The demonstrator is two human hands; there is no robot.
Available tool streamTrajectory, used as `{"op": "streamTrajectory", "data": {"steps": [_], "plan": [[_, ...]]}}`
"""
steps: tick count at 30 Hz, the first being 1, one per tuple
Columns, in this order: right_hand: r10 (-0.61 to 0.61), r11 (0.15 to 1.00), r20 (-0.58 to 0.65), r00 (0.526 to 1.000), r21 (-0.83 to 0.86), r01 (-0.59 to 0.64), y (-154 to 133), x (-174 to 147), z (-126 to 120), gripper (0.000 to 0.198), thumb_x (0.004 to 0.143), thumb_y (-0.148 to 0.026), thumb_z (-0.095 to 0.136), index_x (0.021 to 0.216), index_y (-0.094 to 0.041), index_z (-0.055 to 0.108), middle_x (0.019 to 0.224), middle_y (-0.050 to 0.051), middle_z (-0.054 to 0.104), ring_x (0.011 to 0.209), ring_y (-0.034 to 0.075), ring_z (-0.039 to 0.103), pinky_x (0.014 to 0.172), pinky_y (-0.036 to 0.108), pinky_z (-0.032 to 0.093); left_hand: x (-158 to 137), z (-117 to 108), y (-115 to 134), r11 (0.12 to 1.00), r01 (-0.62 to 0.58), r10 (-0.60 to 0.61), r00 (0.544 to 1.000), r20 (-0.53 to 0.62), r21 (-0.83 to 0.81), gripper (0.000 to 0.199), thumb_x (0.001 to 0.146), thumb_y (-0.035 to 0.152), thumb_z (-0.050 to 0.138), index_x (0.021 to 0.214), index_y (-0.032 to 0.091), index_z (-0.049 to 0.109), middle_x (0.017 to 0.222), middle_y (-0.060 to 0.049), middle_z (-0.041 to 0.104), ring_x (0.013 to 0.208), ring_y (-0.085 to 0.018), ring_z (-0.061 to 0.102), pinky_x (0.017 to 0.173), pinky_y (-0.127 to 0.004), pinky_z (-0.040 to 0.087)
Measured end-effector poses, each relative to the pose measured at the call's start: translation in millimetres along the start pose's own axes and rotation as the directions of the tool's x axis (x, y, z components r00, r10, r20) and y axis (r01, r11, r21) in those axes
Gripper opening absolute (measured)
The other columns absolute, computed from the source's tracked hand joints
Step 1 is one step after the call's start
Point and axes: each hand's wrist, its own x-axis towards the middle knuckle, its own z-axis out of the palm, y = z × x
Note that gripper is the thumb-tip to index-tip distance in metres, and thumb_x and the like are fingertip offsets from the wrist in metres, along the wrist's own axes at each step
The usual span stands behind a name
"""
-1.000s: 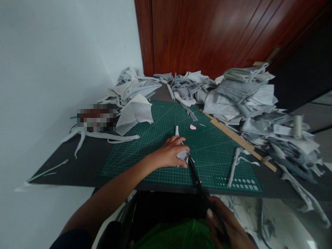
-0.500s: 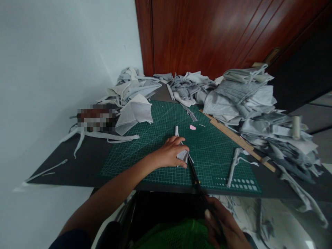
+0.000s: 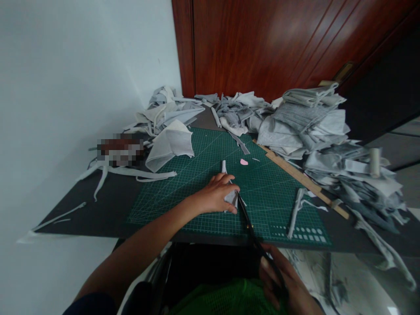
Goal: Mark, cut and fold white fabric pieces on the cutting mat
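Note:
A small piece of grey fabric [image 3: 231, 198] lies on the green cutting mat [image 3: 197, 183], with a narrow pale strip sticking out beyond the fingers. My left hand [image 3: 218, 194] is bent over it and pins it to the mat, thumb and fingers on either side. Long black scissors [image 3: 251, 229] reach from the table's front edge to the right side of the fabric, blade tips against it. Below that edge, my right hand [image 3: 285, 280] is closed around the scissors' handles. Part of the fabric is hidden beneath my left hand.
Heaps of grey cloth [image 3: 302, 127] line the back and right, with more pale cloth [image 3: 170, 144] at left. A wooden ruler [image 3: 292, 175] lies slanted on the right. A pink scrap [image 3: 243, 162] and a fabric strip [image 3: 295, 212] rest on the mat.
The scissors' handles and my right hand have shifted slightly, and the pivot shows more clearly. My left hand stays in place on the fabric.

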Motion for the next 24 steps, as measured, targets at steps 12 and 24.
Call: {"op": "streamTrajectory", "data": {"steps": [12, 24], "plan": [[-0.047, 0.994, 0.009, 0.999, -0.100, 0.047, -5.8, -1.2, 4.9, 0.070, 0.073, -0.072, 0.075, 0.119, -0.023, 0.059, 0.059, -0.010, 0.041, 0.045, 0.007, 0.033, 0.038, 0.018, 0.029, 1.0, -0.3, 2.0, 0.997, 0.000, -0.003, 0.999, -0.040, -0.073, 0.079, 0.064, 0.048, 0.092, 0.127, 0.019, 0.052, 0.141, -0.016, 0.048, 0.138, -0.037, 0.038, 0.112, -0.054, 0.034], [-0.055, 0.994, 0.051, 0.997, -0.089, 0.059, 2.8, 4.2, 2.7, 0.073, 0.075, -0.071, 0.074, 0.127, -0.023, 0.055, 0.056, -0.010, 0.043, 0.042, 0.007, 0.035, 0.036, 0.016, 0.029, -0.7, -1.6, 1.6, 0.997, 0.037, -0.038, 0.999, -0.020, -0.061, 0.065, 0.069, 0.052, 0.088, 0.118, 0.024, 0.056, 0.151, -0.014, 0.036, 0.146, -0.039, 0.026, 0.116, -0.059, 0.030]]}}
